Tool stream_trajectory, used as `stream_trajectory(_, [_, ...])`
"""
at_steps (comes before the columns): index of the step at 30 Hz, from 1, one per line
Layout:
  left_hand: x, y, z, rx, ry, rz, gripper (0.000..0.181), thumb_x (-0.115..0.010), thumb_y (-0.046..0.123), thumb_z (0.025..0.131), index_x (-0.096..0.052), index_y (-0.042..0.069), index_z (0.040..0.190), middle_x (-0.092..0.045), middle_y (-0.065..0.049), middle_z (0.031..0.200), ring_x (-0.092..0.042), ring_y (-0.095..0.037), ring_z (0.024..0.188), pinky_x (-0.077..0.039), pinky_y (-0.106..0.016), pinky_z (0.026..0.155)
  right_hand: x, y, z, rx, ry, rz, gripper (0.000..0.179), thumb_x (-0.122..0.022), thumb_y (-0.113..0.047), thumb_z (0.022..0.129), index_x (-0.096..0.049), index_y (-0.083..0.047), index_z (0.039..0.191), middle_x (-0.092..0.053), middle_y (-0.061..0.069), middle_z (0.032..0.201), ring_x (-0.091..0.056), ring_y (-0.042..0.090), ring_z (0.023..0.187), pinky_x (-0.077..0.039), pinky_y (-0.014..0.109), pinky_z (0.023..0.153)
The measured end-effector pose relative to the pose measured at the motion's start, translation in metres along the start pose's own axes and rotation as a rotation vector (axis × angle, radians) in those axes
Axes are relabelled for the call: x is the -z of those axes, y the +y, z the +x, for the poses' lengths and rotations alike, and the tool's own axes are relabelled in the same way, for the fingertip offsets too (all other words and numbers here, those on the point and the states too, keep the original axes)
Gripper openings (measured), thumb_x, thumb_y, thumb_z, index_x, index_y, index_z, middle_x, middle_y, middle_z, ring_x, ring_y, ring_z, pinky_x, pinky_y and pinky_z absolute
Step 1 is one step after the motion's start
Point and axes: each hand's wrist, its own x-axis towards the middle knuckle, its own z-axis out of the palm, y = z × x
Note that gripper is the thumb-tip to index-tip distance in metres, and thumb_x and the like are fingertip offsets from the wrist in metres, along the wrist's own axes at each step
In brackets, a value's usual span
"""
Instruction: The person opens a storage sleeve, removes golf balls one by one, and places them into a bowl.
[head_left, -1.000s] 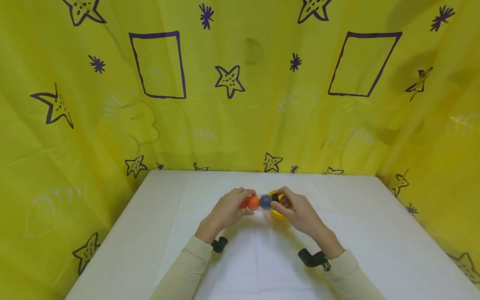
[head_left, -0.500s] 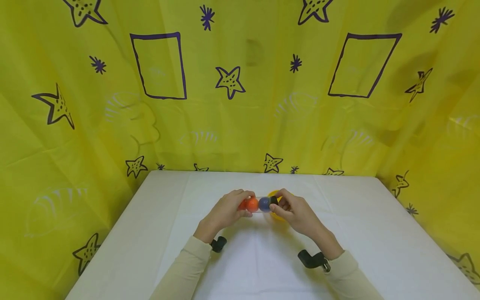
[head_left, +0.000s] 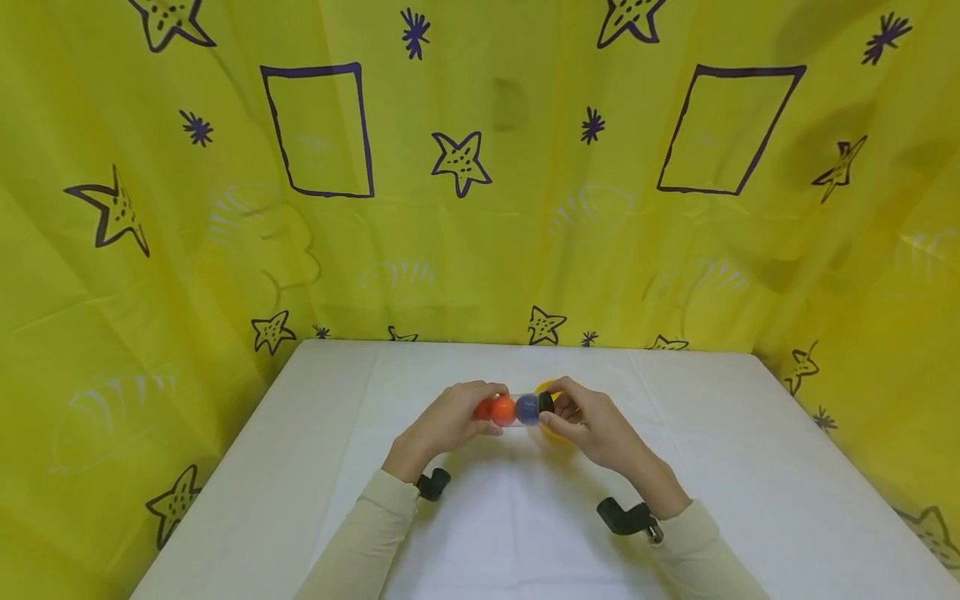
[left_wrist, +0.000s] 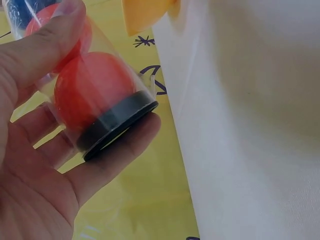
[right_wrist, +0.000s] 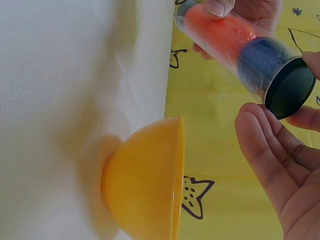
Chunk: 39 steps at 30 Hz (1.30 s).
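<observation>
A clear plastic tube (head_left: 515,408) lies nearly level between both hands, above the table. Inside it, a dark blue ball (right_wrist: 264,61) sits beside two orange-red balls (left_wrist: 94,89). My left hand (head_left: 446,417) grips the tube around its left part, thumb on the wall; a finger lies under the black end piece (left_wrist: 119,124) there. At the other end, my right hand (head_left: 597,423) pinches the dark cap (right_wrist: 290,90) between thumb and fingers. The cap sits on the tube's end. Partly hidden behind the right hand, a yellow bowl (right_wrist: 145,182) stands upright on the table.
The white-covered table (head_left: 750,467) meets a yellow curtain (head_left: 495,250) with dark star drawings at the back and sides. Black camera mounts (head_left: 626,518) are strapped to both wrists, below the beige sleeves.
Both hands and the tube have shifted slightly left and down. The right hand keeps its pinch on the cap, and the left keeps its grip on the tube.
</observation>
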Motion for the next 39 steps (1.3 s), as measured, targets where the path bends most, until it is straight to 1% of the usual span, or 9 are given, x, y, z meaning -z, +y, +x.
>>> stream_trajectory(6, [0.001, -0.001, 0.000, -0.015, -0.002, -0.032, 0.048, -0.084, 0.013, 0.085, -0.065, 0.013, 0.129, -0.071, -0.003, 0.121, -0.065, -0.019, 0.108, -0.053, -0.040, 0.103, 0.000, 0.002, 0.000, 0.035, 0.002, -0.004, 0.030, -0.073, -0.018, 0.096, -0.061, -0.011, 0.122, -0.067, -0.002, 0.089, -0.062, 0.009, 0.082, -0.058, 0.028, 0.079])
stream_trajectory(10, [0.000, -0.007, 0.000, -0.002, -0.010, -0.072, 0.044, -0.083, 0.014, 0.086, -0.066, 0.014, 0.126, -0.071, -0.002, 0.118, -0.064, -0.018, 0.105, -0.053, -0.040, 0.101, 0.001, 0.001, -0.001, 0.065, 0.035, 0.006, 0.031, -0.075, -0.014, 0.093, -0.062, -0.012, 0.121, -0.071, -0.001, 0.093, -0.063, 0.008, 0.084, -0.060, 0.029, 0.081])
stream_trajectory(13, [0.001, -0.011, 0.000, 0.015, 0.004, -0.100, 0.041, -0.083, 0.014, 0.086, -0.067, 0.014, 0.124, -0.071, -0.002, 0.117, -0.063, -0.019, 0.105, -0.053, -0.041, 0.100, 0.002, -0.001, -0.002, 0.095, 0.060, 0.030, 0.033, -0.077, -0.011, 0.090, -0.062, -0.012, 0.119, -0.073, 0.000, 0.095, -0.065, 0.008, 0.084, -0.061, 0.031, 0.081])
stream_trajectory(16, [0.004, -0.013, 0.000, 0.028, 0.028, -0.113, 0.043, -0.083, 0.014, 0.085, -0.066, 0.014, 0.124, -0.071, -0.004, 0.120, -0.063, -0.021, 0.107, -0.052, -0.044, 0.102, 0.003, -0.004, -0.001, 0.108, 0.056, 0.051, 0.033, -0.078, -0.010, 0.090, -0.061, -0.011, 0.119, -0.072, 0.001, 0.095, -0.065, 0.008, 0.084, -0.061, 0.034, 0.080])
stream_trajectory(23, [0.009, -0.014, -0.002, 0.035, 0.090, -0.077, 0.047, -0.083, 0.016, 0.085, -0.064, 0.010, 0.127, -0.070, -0.008, 0.127, -0.064, -0.026, 0.113, -0.051, -0.047, 0.104, 0.000, -0.003, -0.001, 0.067, 0.033, 0.063, 0.035, -0.077, -0.006, 0.090, -0.060, -0.010, 0.120, -0.072, 0.003, 0.097, -0.066, 0.010, 0.087, -0.061, 0.040, 0.083])
stream_trajectory(27, [0.010, -0.014, -0.003, 0.079, 0.128, -0.063, 0.050, -0.084, 0.018, 0.085, -0.063, 0.011, 0.130, -0.068, -0.007, 0.130, -0.064, -0.026, 0.115, -0.051, -0.046, 0.105, -0.003, -0.002, 0.000, 0.035, 0.019, 0.086, 0.034, -0.078, -0.009, 0.090, -0.060, -0.010, 0.119, -0.072, 0.003, 0.097, -0.065, 0.010, 0.087, -0.061, 0.041, 0.082])
stream_trajectory(30, [0.013, -0.014, -0.003, 0.099, 0.156, -0.069, 0.052, -0.084, 0.018, 0.085, -0.062, 0.012, 0.131, -0.068, -0.006, 0.130, -0.064, -0.025, 0.116, -0.051, -0.045, 0.105, -0.006, -0.001, 0.000, 0.021, 0.000, 0.132, 0.033, -0.079, -0.009, 0.088, -0.060, -0.008, 0.116, -0.070, 0.004, 0.097, -0.065, 0.010, 0.087, -0.061, 0.040, 0.082])
stream_trajectory(34, [0.016, -0.014, -0.003, 0.084, 0.187, -0.073, 0.052, -0.084, 0.017, 0.084, -0.062, 0.013, 0.131, -0.068, -0.006, 0.129, -0.064, -0.026, 0.117, -0.052, -0.045, 0.105, -0.011, 0.001, 0.001, -0.007, -0.046, 0.193, 0.035, -0.080, -0.008, 0.087, -0.057, -0.004, 0.114, -0.068, 0.007, 0.100, -0.067, 0.012, 0.088, -0.061, 0.037, 0.083])
stream_trajectory(39, [0.018, -0.015, -0.003, 0.081, 0.198, -0.072, 0.059, -0.084, 0.017, 0.084, -0.060, 0.015, 0.138, -0.068, -0.006, 0.130, -0.064, -0.026, 0.119, -0.051, -0.046, 0.107, -0.019, 0.004, 0.000, -0.065, -0.128, 0.211, 0.039, -0.080, -0.009, 0.086, -0.056, -0.002, 0.115, -0.069, 0.008, 0.102, -0.068, 0.017, 0.092, -0.060, 0.029, 0.083])
